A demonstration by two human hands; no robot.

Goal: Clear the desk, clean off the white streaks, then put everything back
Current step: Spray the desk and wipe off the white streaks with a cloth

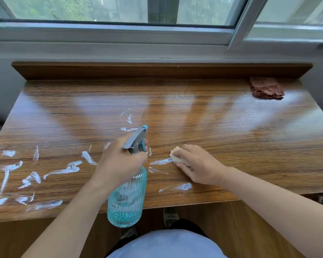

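At the near edge of the desk [231,127] the left hand [117,162] is curled round the neck of a ribbed blue-green spray bottle [126,198]; the bottle hangs over the edge, its base lower than the desktop, and the grey nozzle points toward the far side. A finger seems to lie by the trigger, though I cannot tell if it presses. Just beside it, toward the middle of the near edge, the right hand [196,164] presses a pale yellow sponge [176,155] flat on the wood, fingers bent over it, at the end of one white streak.

The white streaks [63,171] are many — most lie near the front left corner, some under the bottle, a few farther toward the centre. A folded brown cloth [266,88] rests at the far right corner, against the raised back ledge.

Risks, as I judge them: the spray may miss the streaks and wet the clean right half; the bottle, if put down carelessly, may slip off the edge; a sponge too dry may only smear the white wider — the left corner could easily be forgotten.
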